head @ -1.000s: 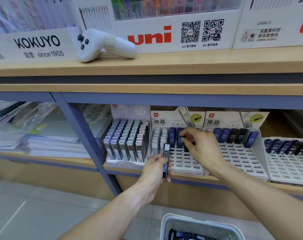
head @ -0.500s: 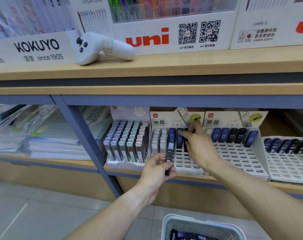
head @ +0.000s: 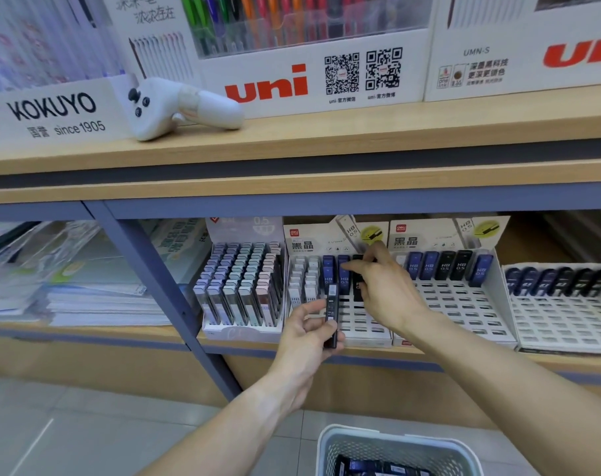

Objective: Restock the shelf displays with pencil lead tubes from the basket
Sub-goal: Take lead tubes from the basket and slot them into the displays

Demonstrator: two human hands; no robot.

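You are showing 2 bare forearms, with no sleeves reaching into view. Your left hand (head: 309, 333) and right hand (head: 386, 292) are wearing no gloves, rings or watch, and your nails are looking short and plain.

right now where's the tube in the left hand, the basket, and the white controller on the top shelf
black lead tube (head: 332, 316): head view, middle of its body, above the gripping fingers of the left hand (head: 304, 341)
basket (head: 378, 438): head view, back rim of the pale mesh wall
white controller (head: 175, 106): head view, middle of its body
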